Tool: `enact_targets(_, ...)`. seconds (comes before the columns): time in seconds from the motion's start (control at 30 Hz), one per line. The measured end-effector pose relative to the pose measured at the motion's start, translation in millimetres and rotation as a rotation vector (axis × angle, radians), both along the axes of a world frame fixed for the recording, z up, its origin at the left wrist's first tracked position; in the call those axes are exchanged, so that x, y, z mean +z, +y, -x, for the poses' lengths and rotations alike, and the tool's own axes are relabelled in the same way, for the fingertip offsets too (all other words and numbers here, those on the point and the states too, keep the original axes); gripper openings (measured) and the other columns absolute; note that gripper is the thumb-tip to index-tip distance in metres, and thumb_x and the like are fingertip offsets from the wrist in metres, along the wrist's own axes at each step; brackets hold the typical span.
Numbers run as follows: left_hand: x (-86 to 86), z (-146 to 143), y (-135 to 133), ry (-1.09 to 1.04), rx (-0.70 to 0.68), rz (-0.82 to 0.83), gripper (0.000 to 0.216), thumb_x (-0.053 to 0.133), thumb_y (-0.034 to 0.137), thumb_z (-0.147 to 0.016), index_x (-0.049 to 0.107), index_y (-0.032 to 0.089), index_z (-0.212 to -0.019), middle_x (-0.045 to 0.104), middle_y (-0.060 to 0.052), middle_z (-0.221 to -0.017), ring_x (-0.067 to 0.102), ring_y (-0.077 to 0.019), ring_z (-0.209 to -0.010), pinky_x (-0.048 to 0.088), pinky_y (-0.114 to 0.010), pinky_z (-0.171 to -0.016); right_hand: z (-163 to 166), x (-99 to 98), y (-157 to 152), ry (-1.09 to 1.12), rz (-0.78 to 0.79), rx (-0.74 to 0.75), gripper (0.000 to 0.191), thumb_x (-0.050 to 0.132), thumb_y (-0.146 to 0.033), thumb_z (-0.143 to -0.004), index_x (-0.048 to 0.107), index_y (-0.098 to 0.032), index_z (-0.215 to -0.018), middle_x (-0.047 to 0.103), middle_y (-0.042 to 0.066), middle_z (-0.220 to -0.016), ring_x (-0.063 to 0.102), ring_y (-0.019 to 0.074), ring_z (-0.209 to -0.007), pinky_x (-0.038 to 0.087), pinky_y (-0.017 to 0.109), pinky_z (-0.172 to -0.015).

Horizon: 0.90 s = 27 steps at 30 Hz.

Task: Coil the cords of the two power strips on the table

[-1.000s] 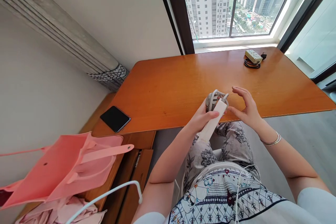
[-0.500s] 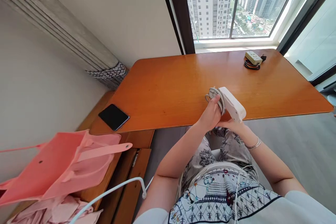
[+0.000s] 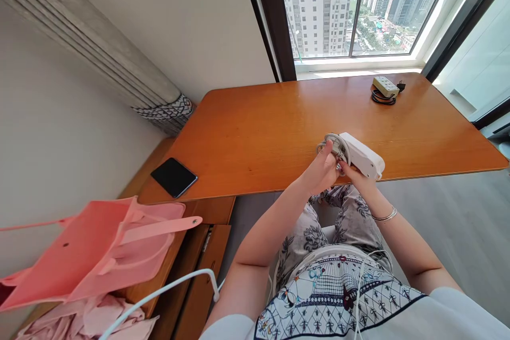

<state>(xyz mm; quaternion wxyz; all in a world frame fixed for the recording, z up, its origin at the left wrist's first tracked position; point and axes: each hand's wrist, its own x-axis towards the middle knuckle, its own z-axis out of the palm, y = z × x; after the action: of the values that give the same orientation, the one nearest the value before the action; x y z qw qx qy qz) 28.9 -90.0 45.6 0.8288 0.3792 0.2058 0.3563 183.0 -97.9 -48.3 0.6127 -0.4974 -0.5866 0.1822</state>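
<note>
A white power strip [image 3: 363, 155] with its grey cable wound in a coil [image 3: 333, 144] is held over the near edge of the wooden table [image 3: 271, 127]. My left hand [image 3: 321, 172] is closed around the coiled cable on the strip's left end. My right hand [image 3: 356, 176] grips the strip from below, mostly hidden under it. The strip lies tilted, its long end pointing right.
A second power strip [image 3: 384, 85] sits on a black coiled cord [image 3: 383, 98] at the table's far right. A black phone [image 3: 174, 177] lies on the lower cabinet at left. A pink bag [image 3: 95, 249] fills the bottom left corner.
A second ago my right hand hovered open beside the strip held by my left hand. Now the right hand grips the strip, which has turned rightward, and the left holds the cable coil.
</note>
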Motion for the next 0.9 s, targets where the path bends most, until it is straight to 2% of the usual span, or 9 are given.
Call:
enact_targets(0.07, -7.1, 7.3, 8.6, -0.009, -0.015, 0.059, 0.077, 0.055, 0.082, -0.083, 0.067, 0.019, -0.125, 0.071, -0.014, -0.130, 0.060, -0.0333, -0.133, 0.047, -0.047, -0.114, -14.0, 7.4, 0.7, -0.074, -0.117, 0.020, 0.062, 0.082, -0.042, -0.080, 0.064, -0.027, -0.137, 0.070, 0.008, -0.137, 0.070, 0.0278, -0.123, 0.058, 0.042, -0.109)
enact_targets(0.13, -15.9, 13.5, 15.8, 0.003, -0.039, 0.114, 0.075, 0.056, 0.081, -0.084, 0.068, 0.016, -0.120, 0.073, -0.016, -0.121, 0.066, -0.0333, -0.121, 0.051, -0.047, -0.107, -31.6, 15.0, 1.2, -0.214, -0.213, 0.113, 0.056, 0.079, -0.038, -0.085, 0.064, -0.030, -0.138, 0.065, 0.007, -0.144, 0.069, 0.0272, -0.125, 0.060, 0.041, -0.104)
enact_targets(0.3, -37.4, 10.0, 15.2, 0.047, 0.086, 0.100, 0.056, 0.093, 0.044, -0.066, 0.067, 0.017, -0.107, 0.074, -0.007, -0.098, 0.071, -0.0219, -0.090, 0.059, -0.038, -0.088, -62.4, 32.3, 3.3, -0.694, -0.316, 0.349, 0.032, 0.061, -0.033, -0.098, 0.071, -0.037, -0.129, 0.066, 0.004, -0.142, 0.077, 0.0195, -0.099, 0.065, 0.036, -0.086)
enact_targets(0.43, -49.8, -2.8, 6.7, 0.074, 0.243, 0.118, 0.055, 0.095, 0.032, -0.062, 0.064, 0.018, -0.105, 0.072, -0.002, -0.092, 0.070, -0.0171, -0.082, 0.059, -0.035, -0.083, -59.6, 34.0, 3.8, -0.831, -0.294, 0.338, 0.032, 0.056, -0.030, -0.102, 0.071, -0.041, -0.128, 0.070, -0.001, -0.137, 0.073, 0.0196, -0.116, 0.057, 0.042, -0.107)
enact_targets(0.57, -53.8, -8.2, 3.4, 0.009, 0.394, 0.161, 0.051, 0.093, 0.031, -0.060, 0.064, 0.018, -0.100, 0.073, 0.000, -0.089, 0.071, -0.0165, -0.082, 0.059, -0.030, -0.079, -52.6, 15.7, 2.1, -0.601, -0.225, 0.095, 0.049, 0.061, -0.035, -0.098, 0.056, -0.038, -0.147, 0.058, 0.005, -0.153, 0.052, 0.0275, -0.145, 0.044, 0.055, -0.120)
enact_targets(0.67, -49.1, -9.9, 3.7, -0.079, 0.532, 0.230, 0.049, 0.093, 0.029, -0.058, 0.064, 0.019, -0.096, 0.074, 0.001, -0.086, 0.072, -0.0145, -0.080, 0.058, -0.025, -0.074, -48.4, -0.5, -1.8, -0.284, -0.099, -0.089, 0.077, 0.070, -0.044, -0.091, 0.039, -0.030, -0.159, 0.046, 0.016, -0.161, 0.050, 0.0343, -0.145, 0.046, 0.061, -0.115)
enact_targets(0.73, -44.5, -13.8, 3.8, -0.149, 0.619, 0.255, 0.048, 0.092, 0.030, -0.058, 0.064, 0.020, -0.096, 0.075, 0.001, -0.087, 0.072, -0.0147, -0.083, 0.057, -0.024, -0.074, -40.4, -5.8, -7.6, -0.202, 0.045, 0.016, 0.079, 0.075, -0.051, -0.085, 0.047, -0.027, -0.154, 0.054, 0.017, -0.153, 0.052, 0.0366, -0.143, 0.041, 0.064, -0.118)
enact_targets(0.83, -41.3, -26.8, 0.6, -0.239, 0.716, 0.220, 0.050, 0.091, 0.033, -0.059, 0.064, 0.022, -0.100, 0.076, -0.001, -0.095, 0.073, -0.0174, -0.095, 0.058, -0.027, -0.085, -13.8, -4.0, -19.0, -0.096, 0.216, 0.399, 0.086, 0.084, -0.064, -0.070, 0.059, -0.025, -0.143, 0.062, 0.014, -0.146, 0.045, 0.0376, -0.149, 0.030, 0.062, -0.126)
enact_targets(0.9, -43.7, -39.3, -4.8, -0.249, 0.758, 0.162, 0.055, 0.091, 0.035, -0.060, 0.061, 0.024, -0.105, 0.076, -0.001, -0.102, 0.072, -0.0200, -0.106, 0.056, -0.031, -0.096, 9.3, 0.7, -23.1, 0.216, 0.240, 0.512, 0.095, 0.077, -0.079, -0.068, 0.058, -0.024, -0.143, 0.062, 0.015, -0.146, 0.049, 0.0356, -0.146, 0.038, 0.057, -0.124)
